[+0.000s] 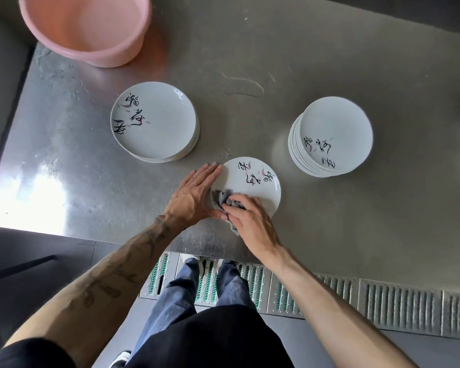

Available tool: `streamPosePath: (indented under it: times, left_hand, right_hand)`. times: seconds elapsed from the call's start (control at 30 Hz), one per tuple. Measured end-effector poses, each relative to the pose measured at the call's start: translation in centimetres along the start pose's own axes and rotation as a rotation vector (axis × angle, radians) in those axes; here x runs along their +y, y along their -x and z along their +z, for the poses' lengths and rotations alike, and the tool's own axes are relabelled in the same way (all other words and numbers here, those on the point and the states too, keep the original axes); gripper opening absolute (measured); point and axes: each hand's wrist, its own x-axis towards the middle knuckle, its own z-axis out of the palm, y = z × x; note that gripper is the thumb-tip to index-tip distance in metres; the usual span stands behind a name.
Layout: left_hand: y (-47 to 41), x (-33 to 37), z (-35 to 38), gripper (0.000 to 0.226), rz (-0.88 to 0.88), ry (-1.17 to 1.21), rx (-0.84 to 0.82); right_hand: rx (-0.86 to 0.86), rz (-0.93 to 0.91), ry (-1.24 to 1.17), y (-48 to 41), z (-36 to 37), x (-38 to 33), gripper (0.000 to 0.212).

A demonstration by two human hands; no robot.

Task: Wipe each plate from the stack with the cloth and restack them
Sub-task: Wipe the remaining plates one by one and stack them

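A person's tattooed left forearm [112,269] and bare right forearm [316,285] reach over the front edge of a steel table [329,221]. The right hand [250,217] curls its fingers round a bunched grey cloth [221,200] and presses it onto the near left part of a single white plate [252,181]. The plate lies flat on the table, close to that front edge. The left hand [193,196] lies flat beside it, fingers straight and together, their edge touching the plate's left rim like a stop.

The plate looks glazed, hard and brittle. On wet steel it would likely skate without that bracing hand. To lift it, the rim seems the sound hold, thumb on top and fingers beneath. The cloth is soft and limp and takes whatever shape the fist gives it.

Beyond the hands, a low stack [154,120] of matching plates stands to the left and a taller stack [332,136] to the right, both well apart from the single plate. Which of the two is already wiped cannot be told. A film of water [243,85] lies farther back, and a pink basin [85,27] sits at the far left corner.
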Motion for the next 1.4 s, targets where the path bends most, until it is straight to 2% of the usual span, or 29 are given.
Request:
streamPosePath:
  times: [0.17,0.3,0.6,0.73,0.87,1.07,1.27,1.4]
  left_hand:
    - [0.0,0.3,0.1,0.135,-0.013,0.012,0.009]
    - [-0.1,0.1,-0.3,0.136,0.008,-0.016,-0.025]
    - [0.1,0.3,-0.7,0.134,-0.014,-0.014,-0.056]
    - [0.0,0.6,-0.9,0.133,-0.02,-0.022,-0.052]
    - [0.0,0.8,-1.1,0.132,-0.023,-0.034,-0.062]
    - [0.1,1.2,-1.4,0.133,-0.032,-0.046,-0.086]
    - [0.3,1.2,-1.5,0.131,-0.029,-0.056,-0.094]
    - [0.2,1.7,-1.4,0.131,-0.069,-0.064,-0.075]
  right_hand:
    - [0.091,0.155,0.047,1.0,-0.6,0.5,0.031]
    - [-0.005,0.022,0.044,0.4,0.2,-0.9,0.031]
    - [0.077,-0.027,0.337,-5.5,-4.1,4.8,0.038]
    - [0.13,-0.015,0.298,-3.0,-2.5,4.2,0.039]
    - [0.05,-0.18,0.251,-1.9,-1.4,3.7,0.047]
    - [0.132,-0.073,0.32,-4.2,-4.2,6.4,0.036]
    - [0.004,-0.247,0.348,-4.9,-6.1,7.6,0.053]
    - [0.012,-0.149,0.317,-4.9,-6.4,7.6,0.037]
